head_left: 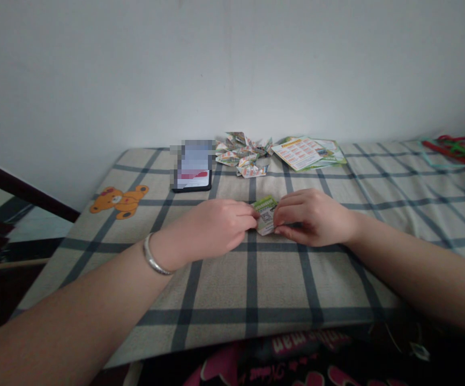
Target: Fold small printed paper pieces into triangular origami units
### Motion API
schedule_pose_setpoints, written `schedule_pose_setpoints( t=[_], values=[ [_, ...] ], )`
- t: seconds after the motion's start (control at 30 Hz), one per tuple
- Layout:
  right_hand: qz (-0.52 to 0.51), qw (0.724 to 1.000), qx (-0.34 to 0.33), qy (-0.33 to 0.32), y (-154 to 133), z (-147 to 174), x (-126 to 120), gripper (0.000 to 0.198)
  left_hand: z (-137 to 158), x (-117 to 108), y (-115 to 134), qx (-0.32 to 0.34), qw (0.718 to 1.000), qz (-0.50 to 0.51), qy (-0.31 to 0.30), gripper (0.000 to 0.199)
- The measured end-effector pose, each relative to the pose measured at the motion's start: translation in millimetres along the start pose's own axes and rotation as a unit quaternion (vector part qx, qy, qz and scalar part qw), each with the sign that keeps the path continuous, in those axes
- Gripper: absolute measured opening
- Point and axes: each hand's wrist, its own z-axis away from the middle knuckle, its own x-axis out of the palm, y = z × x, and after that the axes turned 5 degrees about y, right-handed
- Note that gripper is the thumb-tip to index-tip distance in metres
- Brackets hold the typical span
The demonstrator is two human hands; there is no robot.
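Observation:
A small folded piece of printed paper (265,216), green and white with a QR code, lies low over the checked tablecloth between my two hands. My left hand (222,225), with a silver bangle on its wrist, pinches the paper's left edge. On the right edge, the fingers and thumb of my right hand (315,217) are closed on the same paper. My fingertips cover parts of both edges.
Behind my hands lie several folded paper pieces (242,153) and a stack of printed flyers (300,153). A phone (194,179) stands left of them, near an orange bear figure (119,202). Red and green strips (455,150) lie far right, and a wall (232,69) backs the table.

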Motion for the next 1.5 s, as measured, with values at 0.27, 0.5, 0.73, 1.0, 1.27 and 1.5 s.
schedule_pose_setpoints(
  t=[0.27,0.5,0.73,1.0,1.27,1.5],
  values=[
    [-0.01,1.0,0.008,-0.021,1.8,-0.2,-2.8,0.019,1.1,-2.1,-1.6,0.012,1.0,0.012,-0.005,0.026],
    [-0.014,0.999,0.016,-0.024,1.0,-1.6,-2.9,0.02,0.2,-1.8,-1.7,-0.006,1.0,0.006,0.003,0.023],
    [-0.014,0.999,0.031,-0.03,0.7,-2.9,-2.5,0.018,0.7,1.7,-4.8,-0.004,1.0,0.028,0.015,0.027],
    [0.059,0.998,0.02,-0.008,-1.2,-0.7,-3.0,0.018,0.3,0.5,-6.0,0.024,0.998,-0.055,0.025,0.022],
    [-0.01,0.999,0.006,-0.04,-2.1,-0.9,-1.7,0.011,-1.8,2.8,-1.0,-0.024,0.998,-0.044,0.034,0.021],
    [-0.04,0.998,0.013,-0.043,-2.1,1.9,-4.2,0.013,-1.8,-0.8,-1.2,0.007,0.998,-0.054,-0.014,0.022]
  ],
)
